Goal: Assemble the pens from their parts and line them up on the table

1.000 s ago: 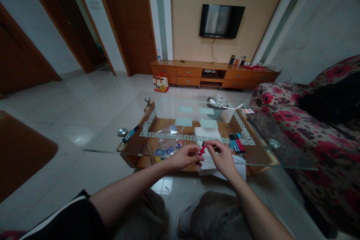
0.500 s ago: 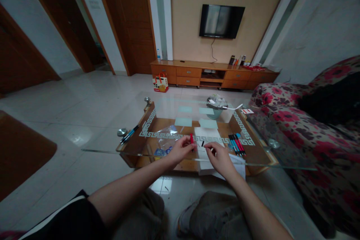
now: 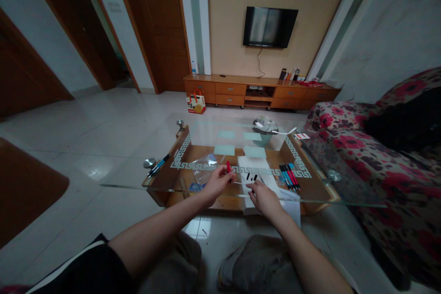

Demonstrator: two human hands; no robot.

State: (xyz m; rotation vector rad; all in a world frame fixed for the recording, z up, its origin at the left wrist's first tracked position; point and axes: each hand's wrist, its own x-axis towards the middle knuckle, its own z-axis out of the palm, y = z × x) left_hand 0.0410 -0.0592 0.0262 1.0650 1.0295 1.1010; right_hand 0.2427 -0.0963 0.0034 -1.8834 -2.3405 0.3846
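Seated low at a glass-topped coffee table (image 3: 144, 185) in the lower middle of the frame, a person worked at taking a pen apart. The left hand (image 3: 215, 184) was closed in a pinch around a red pen barrel (image 3: 228, 167), held just above the glass with its long axis close to upright, one end pointing up toward the top of the frame and the other hidden in the fingers; held that way it appeared clear of the table, free for handling. The right hand (image 3: 263, 197) lay just to the right of centre, fingers curled loosely over a white sheet of paper (image 3: 254, 163); whether it gripped a thin pale part stretching toward the left hand could not be told. Two small black pen parts (image 3: 251, 177) lay on the paper just beyond its fingertips, seemingly put there so they would show against the white. Further right, a row of pens (image 3: 290, 176) lay side by side, long axes running away from the camera. A clear plastic bag (image 3: 204, 166) sat left of the left hand, and two blue pens (image 3: 159, 165) rested near the table's left edge.
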